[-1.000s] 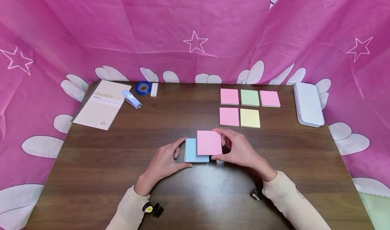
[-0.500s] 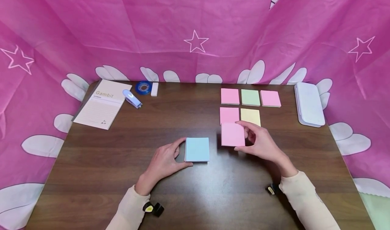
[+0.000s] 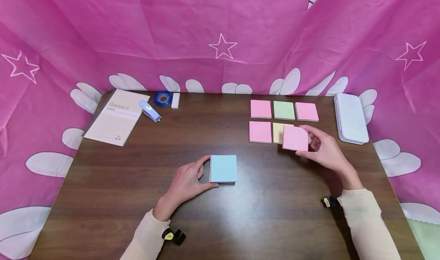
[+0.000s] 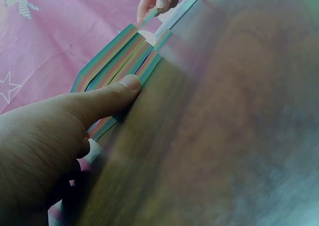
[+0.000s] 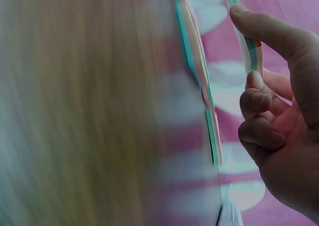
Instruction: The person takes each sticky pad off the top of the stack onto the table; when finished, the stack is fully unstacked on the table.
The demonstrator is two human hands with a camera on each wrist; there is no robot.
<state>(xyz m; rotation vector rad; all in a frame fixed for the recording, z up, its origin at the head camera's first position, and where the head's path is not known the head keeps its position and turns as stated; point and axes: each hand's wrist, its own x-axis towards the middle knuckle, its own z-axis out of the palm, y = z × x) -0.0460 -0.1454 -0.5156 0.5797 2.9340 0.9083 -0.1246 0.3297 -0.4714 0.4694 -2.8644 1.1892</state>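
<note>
We see the right hand (image 3: 325, 150) pinching a pink pad (image 3: 294, 138), the left hand (image 3: 186, 180) (thumb spread) gripping a blue pad (image 3: 224, 169).

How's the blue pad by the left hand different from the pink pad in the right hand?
The blue pad has a light blue top; the pink pad has a pink one. The left hand holds the blue pad down at the table, while the right hand holds the pink pad raised. In the head view, the pink pad partly covers the yellow pad; the blue pad doesn't. Both look squarish, with plain tops.
</note>
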